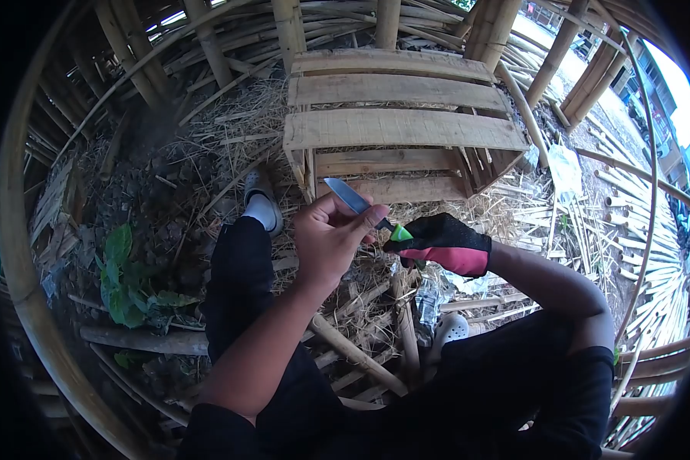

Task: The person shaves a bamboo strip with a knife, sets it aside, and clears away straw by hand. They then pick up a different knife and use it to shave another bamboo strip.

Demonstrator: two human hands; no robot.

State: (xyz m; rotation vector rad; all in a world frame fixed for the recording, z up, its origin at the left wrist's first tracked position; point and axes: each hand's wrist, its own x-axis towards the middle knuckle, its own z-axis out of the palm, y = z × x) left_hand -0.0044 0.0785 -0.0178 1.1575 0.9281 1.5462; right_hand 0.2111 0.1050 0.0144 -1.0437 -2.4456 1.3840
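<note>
A knife (346, 195) with a bright blade and a green-and-black handle is held between my two hands, its tip pointing up and left. My bare left hand (326, 230) is closed, thumb and fingers pinching the knife around the lower blade. On my right hand (446, 245) is a black and red work glove, its fingers wrapped round the green end of the handle. Just beyond my hands stands a wooden slatted crate (402, 130), its open side facing me. The glove covers part of the handle.
Dry straw and bamboo scraps litter the ground. Bamboo poles (356, 354) lie between my feet, near a crumpled plastic wrapper (431, 297). A leafy plant (123, 280) grows at left. Bamboo posts (289, 31) rise behind the crate, and cut bamboo lengths (659, 253) spread at right.
</note>
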